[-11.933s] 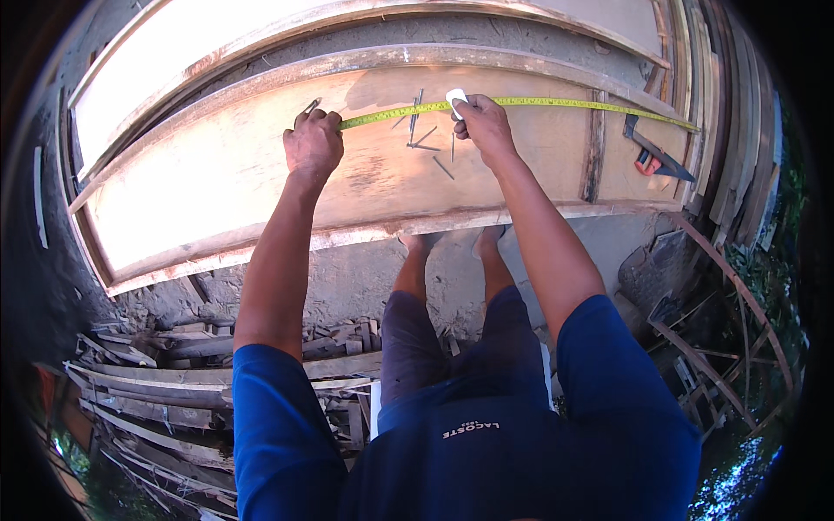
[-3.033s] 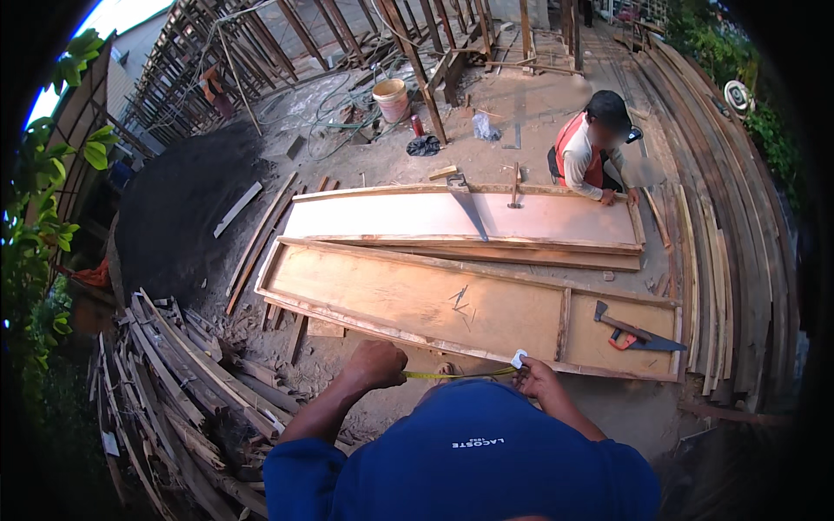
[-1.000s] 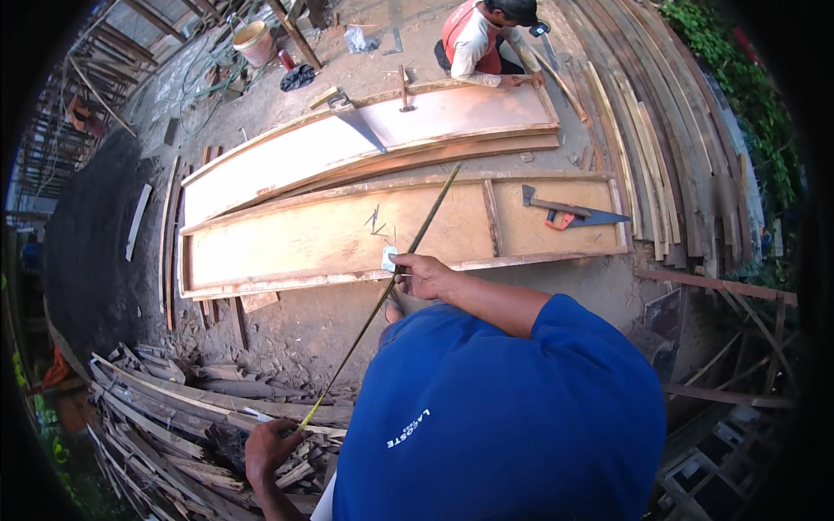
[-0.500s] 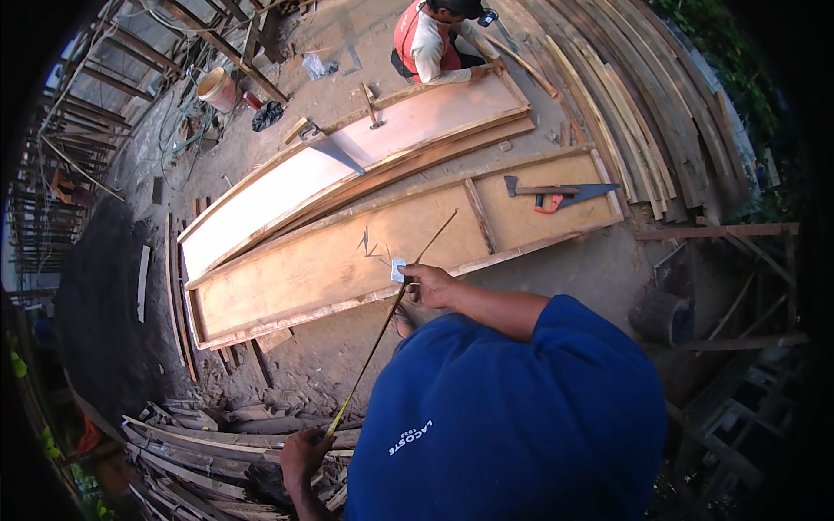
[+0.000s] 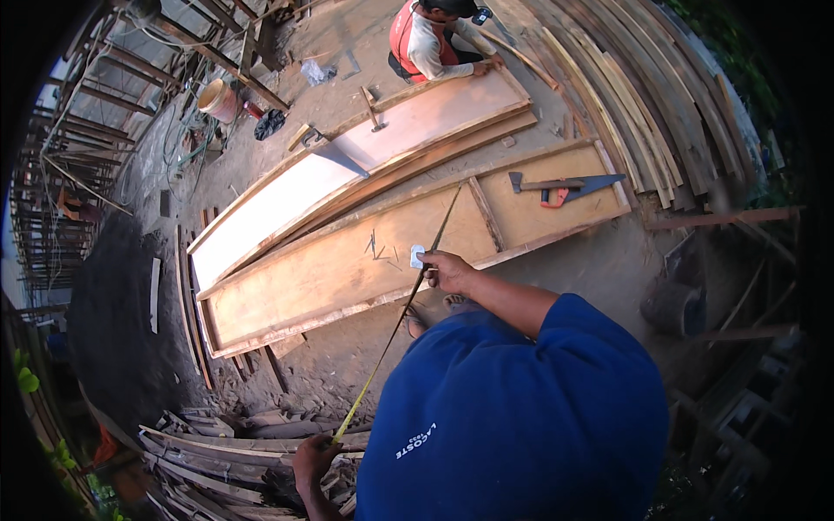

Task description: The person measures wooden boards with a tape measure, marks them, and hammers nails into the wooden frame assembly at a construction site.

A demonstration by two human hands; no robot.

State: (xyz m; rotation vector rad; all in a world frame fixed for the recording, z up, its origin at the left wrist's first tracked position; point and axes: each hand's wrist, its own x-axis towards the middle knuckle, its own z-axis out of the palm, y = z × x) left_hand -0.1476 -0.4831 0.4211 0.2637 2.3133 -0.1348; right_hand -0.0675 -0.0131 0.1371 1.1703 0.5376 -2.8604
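Now stretching a longer tape (image 5: 353,415) across the wooden frame (image 5: 287,331), pinching it outside the frame with the left hand (image 5: 313,462), clasping a white item (image 5: 417,256) over its edge with the right hand (image 5: 448,271), apparently allowing longer readings.

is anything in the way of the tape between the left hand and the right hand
Nothing visible is: the tape runs unobstructed from the left hand to the right hand, which holds a small white object. The loose nails lie left of the tape on the framed panel.
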